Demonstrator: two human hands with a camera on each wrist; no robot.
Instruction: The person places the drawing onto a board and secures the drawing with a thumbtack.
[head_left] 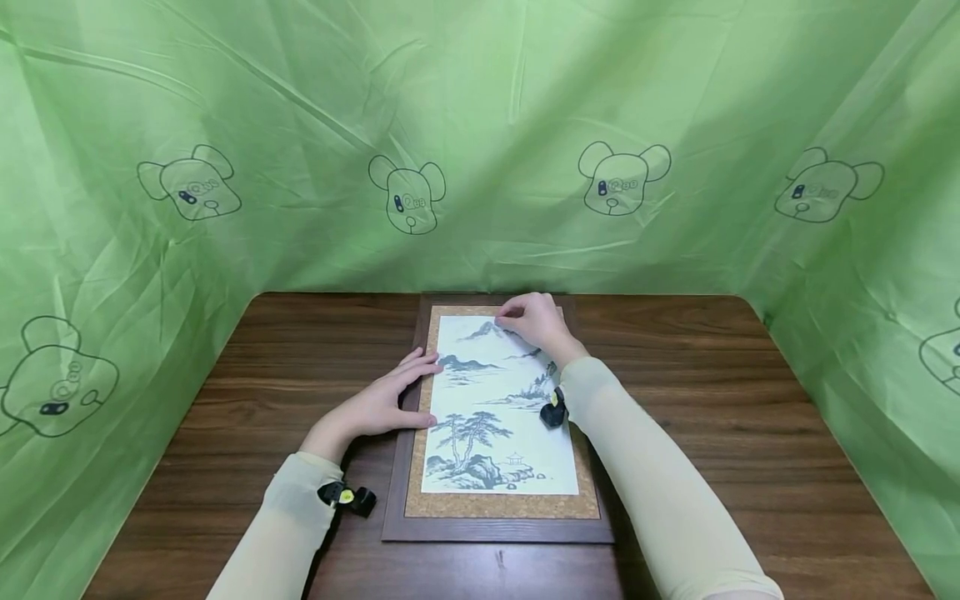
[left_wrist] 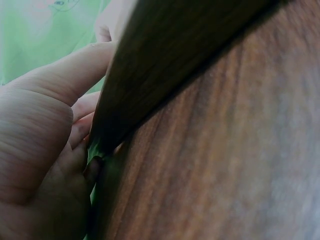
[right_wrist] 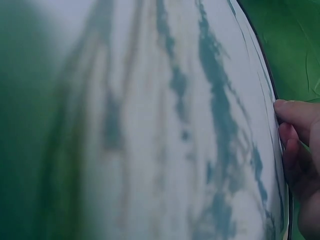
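Note:
A white paper print [head_left: 468,392] with an ink landscape of mountains and pines lies on a cork panel [head_left: 502,506] in a dark wood-framed board [head_left: 498,530]. My left hand [head_left: 382,400] rests along the board's left side, fingers spread, with fingertips and thumb tip at the print's left edge. Its thumb [left_wrist: 82,70] lies over the frame edge in the left wrist view. My right hand [head_left: 536,323] pinches at the print's top edge, fingertips drawn together and hiding the spot. In the right wrist view its thumb [right_wrist: 297,111] meets the sheet's far edge, fingers curled beside it.
The board lies on a brown wood-grain table [head_left: 720,400], its far end close to the table's back edge. A green cloth curtain [head_left: 510,83] printed with bear heads encloses the back and sides. A small black camera [head_left: 555,408] on the right wrist overlaps the print.

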